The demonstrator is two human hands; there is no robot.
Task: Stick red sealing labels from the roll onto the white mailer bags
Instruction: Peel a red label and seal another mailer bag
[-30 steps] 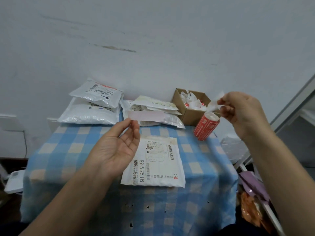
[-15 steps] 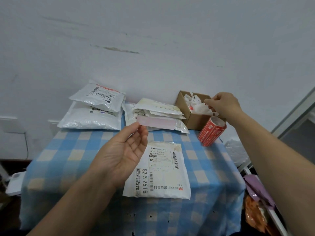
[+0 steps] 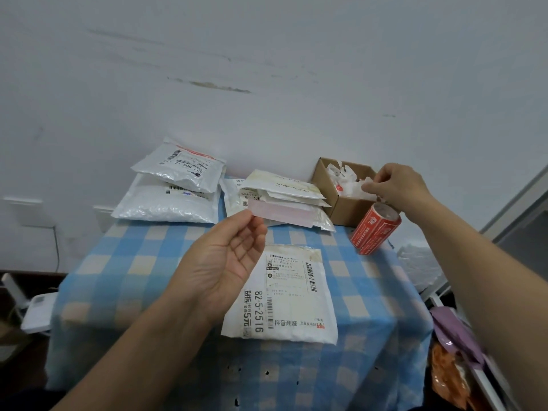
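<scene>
My left hand [image 3: 228, 262] is raised palm up and pinches one end of a peeled label [image 3: 281, 214], whose pale pink back faces me. Below it a white mailer bag [image 3: 284, 295] lies flat on the blue checked tablecloth [image 3: 124, 262]. The red label roll [image 3: 375, 228] lies on its side at the table's right edge. My right hand [image 3: 398, 186] is over the brown cardboard box [image 3: 341, 204], its fingertips pinching a crumpled white backing strip [image 3: 360, 186] at the box's contents.
Two puffy white mailers [image 3: 169, 200] are stacked at the back left, and a pile of flat mailers [image 3: 281, 188] sits at the back middle against the wall. Purple and orange bags [image 3: 450, 351] lie off the table's right side. White devices stand on the floor at left.
My right hand carried the white backing strip from above the roll into the cardboard box. My left hand kept holding the label, nearly still.
</scene>
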